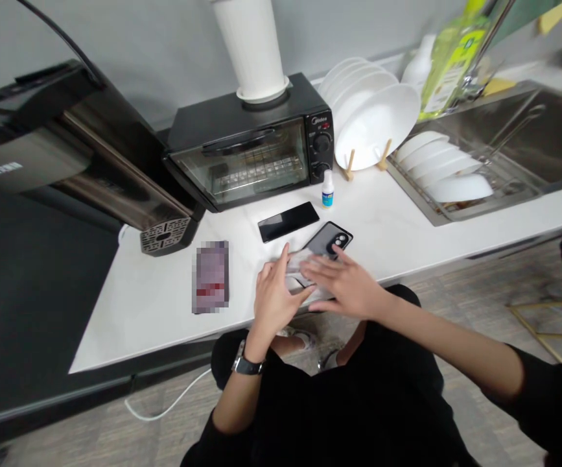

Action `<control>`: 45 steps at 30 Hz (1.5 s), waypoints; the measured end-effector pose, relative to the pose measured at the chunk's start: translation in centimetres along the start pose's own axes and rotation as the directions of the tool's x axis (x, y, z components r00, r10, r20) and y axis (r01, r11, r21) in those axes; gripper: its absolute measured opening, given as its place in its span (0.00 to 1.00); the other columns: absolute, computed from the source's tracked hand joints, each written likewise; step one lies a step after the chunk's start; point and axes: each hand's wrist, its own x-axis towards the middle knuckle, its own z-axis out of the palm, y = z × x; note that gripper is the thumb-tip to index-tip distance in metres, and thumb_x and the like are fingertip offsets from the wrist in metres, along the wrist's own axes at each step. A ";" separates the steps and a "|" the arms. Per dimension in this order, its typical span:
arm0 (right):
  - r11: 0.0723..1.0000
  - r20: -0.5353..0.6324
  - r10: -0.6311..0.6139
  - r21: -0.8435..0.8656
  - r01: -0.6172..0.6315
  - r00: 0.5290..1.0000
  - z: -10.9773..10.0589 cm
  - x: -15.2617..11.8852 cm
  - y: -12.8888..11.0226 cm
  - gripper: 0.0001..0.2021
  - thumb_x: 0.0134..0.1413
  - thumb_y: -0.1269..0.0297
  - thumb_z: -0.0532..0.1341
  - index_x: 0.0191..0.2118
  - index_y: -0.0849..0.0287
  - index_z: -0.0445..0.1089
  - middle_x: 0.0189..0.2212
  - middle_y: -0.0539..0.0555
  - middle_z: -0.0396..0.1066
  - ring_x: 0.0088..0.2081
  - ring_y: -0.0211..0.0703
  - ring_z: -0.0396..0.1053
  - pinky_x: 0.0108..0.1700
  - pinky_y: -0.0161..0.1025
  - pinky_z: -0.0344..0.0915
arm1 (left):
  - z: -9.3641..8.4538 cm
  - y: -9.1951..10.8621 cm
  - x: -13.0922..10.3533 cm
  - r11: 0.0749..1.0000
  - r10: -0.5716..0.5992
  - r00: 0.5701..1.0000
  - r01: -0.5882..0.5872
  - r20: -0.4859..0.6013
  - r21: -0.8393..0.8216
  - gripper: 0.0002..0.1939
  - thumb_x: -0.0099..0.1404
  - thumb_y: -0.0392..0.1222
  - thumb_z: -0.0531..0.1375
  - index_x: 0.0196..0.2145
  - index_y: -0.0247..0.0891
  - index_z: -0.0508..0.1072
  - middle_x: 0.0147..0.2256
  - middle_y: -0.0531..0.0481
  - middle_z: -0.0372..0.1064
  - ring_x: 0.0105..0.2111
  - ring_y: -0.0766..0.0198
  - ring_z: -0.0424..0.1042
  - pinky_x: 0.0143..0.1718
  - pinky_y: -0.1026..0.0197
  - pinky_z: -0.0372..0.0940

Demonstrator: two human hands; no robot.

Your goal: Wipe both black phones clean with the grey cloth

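A grey, black-rimmed phone case [328, 237] with light round camera openings lies near the counter's front edge, partly hidden by my hands. A thin whitish sheet or cloth [296, 264] is spread over its near part; I cannot tell which it is. My left hand [275, 288] rests at the sheet's left side, fingers stretched and thumb apart. Over the sheet and case lies my right hand [341, 282], flat with fingers extended and slightly blurred. Just beyond them is a black phone-shaped slab [288, 222], glossy side up. A small white spray bottle [328, 190] with a blue label stands upright beside it.
A pixelated purplish rectangle [210, 277] lies left on the white counter [154, 305]. Behind stand a black toaster oven [256, 155] bearing a white pot [254, 52], a dark drink machine [115, 155], racked white plates [378, 126] and a sink [528, 149] with bowls [448, 165].
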 end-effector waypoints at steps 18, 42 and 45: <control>0.983 -0.072 0.175 -0.045 -0.178 0.982 0.5 0.3 -0.4 0.45 0.66 0.31 0.52 0.69 0.69 0.66 0.67 0.73 0.65 0.69 0.70 0.62 0.72 0.70 0.47 | -0.3 0.1 0.1 1.000 0.018 1.000 -0.018 -0.002 -0.009 0.53 0.63 0.48 0.72 0.76 0.49 0.46 0.63 0.45 0.71 0.61 0.47 0.67 0.64 0.43 0.61; 0.999 0.029 -0.013 0.050 0.012 0.999 0.2 0.8 0.1 0.43 0.66 0.33 0.56 0.70 0.65 0.64 0.67 0.69 0.67 0.70 0.65 0.62 0.73 0.67 0.48 | -0.2 0.3 0.0 1.000 -0.017 1.000 0.017 0.005 0.004 0.54 0.63 0.50 0.72 0.76 0.47 0.47 0.62 0.44 0.72 0.57 0.47 0.68 0.60 0.46 0.62; 0.992 -0.014 0.129 -0.011 -0.129 0.992 -0.1 1.0 0.3 0.37 0.69 0.36 0.54 0.68 0.62 0.68 0.66 0.67 0.69 0.68 0.65 0.65 0.73 0.71 0.46 | -0.1 0.2 0.0 1.000 -0.005 1.000 0.005 0.001 0.007 0.55 0.63 0.51 0.72 0.77 0.48 0.45 0.63 0.44 0.71 0.58 0.47 0.67 0.60 0.45 0.62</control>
